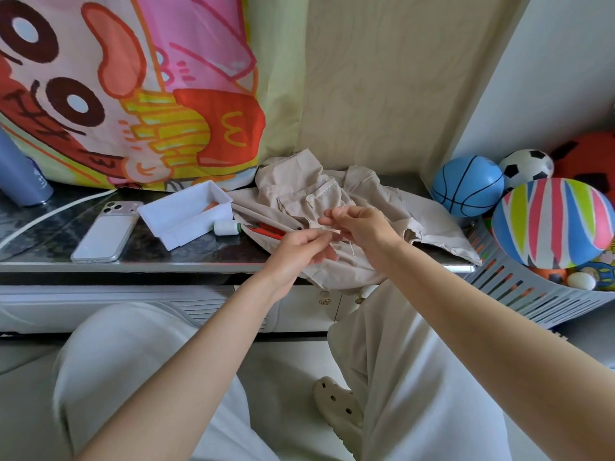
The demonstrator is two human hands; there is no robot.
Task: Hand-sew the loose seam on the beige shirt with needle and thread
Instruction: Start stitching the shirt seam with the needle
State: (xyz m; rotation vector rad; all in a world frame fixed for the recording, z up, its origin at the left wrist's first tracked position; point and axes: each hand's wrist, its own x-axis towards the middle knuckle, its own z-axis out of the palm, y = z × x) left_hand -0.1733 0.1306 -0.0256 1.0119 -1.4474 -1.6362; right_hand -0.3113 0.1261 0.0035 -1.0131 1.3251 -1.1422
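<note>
The left hand and right hand each pinch the pale thread just above the beige shirt. The slack tail could knot or slip free. I cannot make out the needle. The shirt lies crumpled on the counter, long axis left-right, its edge overhanging the front.

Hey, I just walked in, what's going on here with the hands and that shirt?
A seated person works with both hands close together over a beige shirt lying on the dark tabletop. The left hand and right hand each appear to pinch a pale thread, with a strand hanging below the right hand. The needle is too small to make out. A white spool and red-handled scissors lie beside the shirt.
</note>
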